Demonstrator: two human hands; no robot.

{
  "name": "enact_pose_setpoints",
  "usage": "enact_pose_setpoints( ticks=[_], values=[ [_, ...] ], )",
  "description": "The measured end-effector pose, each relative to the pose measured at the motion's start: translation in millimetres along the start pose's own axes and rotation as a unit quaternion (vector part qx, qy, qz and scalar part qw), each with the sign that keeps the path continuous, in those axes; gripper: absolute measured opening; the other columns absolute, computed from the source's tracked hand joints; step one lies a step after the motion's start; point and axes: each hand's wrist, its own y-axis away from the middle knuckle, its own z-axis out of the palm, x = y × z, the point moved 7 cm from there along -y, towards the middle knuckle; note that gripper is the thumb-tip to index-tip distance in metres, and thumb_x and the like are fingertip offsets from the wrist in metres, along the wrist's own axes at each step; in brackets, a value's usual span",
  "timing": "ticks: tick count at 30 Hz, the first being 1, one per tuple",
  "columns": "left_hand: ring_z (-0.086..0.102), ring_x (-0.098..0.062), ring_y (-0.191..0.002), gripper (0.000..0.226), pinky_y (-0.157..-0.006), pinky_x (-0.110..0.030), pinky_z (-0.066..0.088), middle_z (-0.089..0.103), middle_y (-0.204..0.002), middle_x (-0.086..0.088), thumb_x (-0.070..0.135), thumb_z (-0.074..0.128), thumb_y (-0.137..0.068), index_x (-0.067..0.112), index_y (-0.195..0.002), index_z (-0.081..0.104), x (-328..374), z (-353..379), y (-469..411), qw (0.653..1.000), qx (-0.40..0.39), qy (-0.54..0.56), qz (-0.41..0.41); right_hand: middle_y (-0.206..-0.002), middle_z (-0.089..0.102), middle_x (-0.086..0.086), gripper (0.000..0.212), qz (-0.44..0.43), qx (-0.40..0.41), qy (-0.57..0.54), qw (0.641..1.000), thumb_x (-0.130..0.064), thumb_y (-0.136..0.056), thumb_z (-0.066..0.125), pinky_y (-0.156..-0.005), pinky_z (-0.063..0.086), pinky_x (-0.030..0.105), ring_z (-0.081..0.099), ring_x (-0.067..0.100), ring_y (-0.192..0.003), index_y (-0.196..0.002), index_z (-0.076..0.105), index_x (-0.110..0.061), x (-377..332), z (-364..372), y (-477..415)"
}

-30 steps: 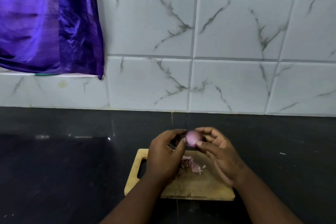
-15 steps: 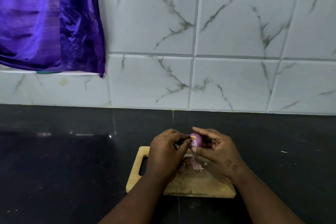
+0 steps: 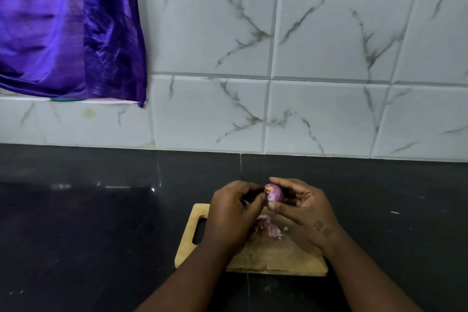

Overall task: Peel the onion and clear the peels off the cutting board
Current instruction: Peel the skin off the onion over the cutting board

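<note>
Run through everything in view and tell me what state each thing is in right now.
cutting board: flat on the counter, not yet cleared.
peels: loose pile lying on the cutting board.
onion: held up over the cutting board, glossy purple, tan bit at one end.
right hand: grips the onion.
left hand: fingers curled, pinching at the onion's tan end.
purple cloth: hanging, creased.

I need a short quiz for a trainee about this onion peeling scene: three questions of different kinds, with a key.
1. True or false: the onion lies flat on the cutting board.
2. Where are the loose peels? A) on the board B) on the black counter C) in a bowl
3. Short answer: which hand cups the onion while the other picks at its tip?

Key: 1 false, the hands hold it up. 2 A. 3 the right hand; the left hand picks.
</note>
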Motion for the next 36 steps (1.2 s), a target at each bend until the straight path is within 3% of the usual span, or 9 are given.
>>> enact_pose_setpoints(
  ticks=[11, 15, 18, 27, 31, 36],
  values=[
    [0.066, -0.001, -0.08, 0.009, -0.071, -0.024, 0.059, 0.074, -0.088, 0.014, 0.024, 0.077, -0.092, 0.027, -0.1, 0.081, 1.8, -1.5, -0.4, 0.998, 0.007, -0.066, 0.007, -0.121, 0.072, 0.002, 0.056, -0.02, -0.003, 0.034, 0.999, 0.005, -0.068, 0.092, -0.092, 0.061, 0.024, 0.074, 0.016, -0.11, -0.118, 0.079, -0.016, -1.2, 1.6, -0.4],
    [0.06, -0.005, -0.079, 0.001, -0.066, -0.021, 0.05, 0.066, -0.087, 0.012, 0.025, 0.073, -0.093, 0.026, -0.094, 0.073, 6.8, -1.4, 0.8, 0.994, 0.007, -0.109, 0.022, -0.12, 0.072, 0.002, 0.055, -0.025, -0.009, 0.043, 0.999, 0.005, -0.068, 0.092, -0.092, 0.061, 0.025, 0.073, 0.015, -0.11, -0.115, 0.079, -0.019, -3.7, 3.6, 0.9],
    [0.055, -0.006, -0.079, 0.009, -0.062, -0.017, 0.041, 0.058, -0.087, 0.013, 0.025, 0.069, -0.094, 0.029, -0.091, 0.062, 6.5, -0.1, 0.2, 0.994, 0.004, -0.109, 0.007, -0.12, 0.073, 0.004, 0.054, -0.027, -0.012, 0.02, 0.999, 0.008, -0.069, 0.089, -0.09, 0.061, 0.024, 0.074, 0.015, -0.111, -0.116, 0.078, -0.015, -5.8, 5.1, 1.4],
    [0.057, -0.009, -0.076, 0.01, -0.066, -0.037, 0.054, 0.06, -0.084, 0.009, 0.023, 0.065, -0.096, 0.027, -0.088, 0.062, -6.6, -0.2, -1.6, 0.998, 0.018, -0.035, -0.045, -0.12, 0.077, 0.003, 0.054, -0.015, -0.012, -0.021, 1.0, 0.005, -0.072, 0.089, -0.09, 0.061, 0.024, 0.075, 0.017, -0.112, -0.12, 0.075, -0.015, -3.4, 3.3, 1.0],
    [0.059, -0.006, -0.08, 0.013, -0.066, -0.034, 0.054, 0.063, -0.087, 0.011, 0.039, 0.058, -0.102, 0.032, -0.093, 0.063, -4.3, 3.2, -0.9, 1.0, -0.003, -0.017, -0.024, -0.118, 0.079, 0.003, 0.055, 0.0, 0.001, -0.026, 1.0, 0.007, -0.072, 0.088, -0.091, 0.061, 0.025, 0.076, 0.017, -0.111, -0.12, 0.075, -0.015, 0.6, 1.4, -0.3],
    [0.057, -0.008, -0.081, 0.013, -0.069, -0.041, 0.055, 0.06, -0.088, 0.01, 0.028, 0.057, -0.104, 0.031, -0.091, 0.058, -7.3, 6.5, -1.2, 0.999, -0.014, -0.023, -0.032, -0.117, 0.08, 0.0, 0.054, 0.01, 0.006, -0.044, 0.999, 0.005, -0.072, 0.088, -0.088, 0.062, 0.024, 0.077, 0.016, -0.11, -0.12, 0.075, -0.018, -1.7, 2.4, 1.8]
  ],
)
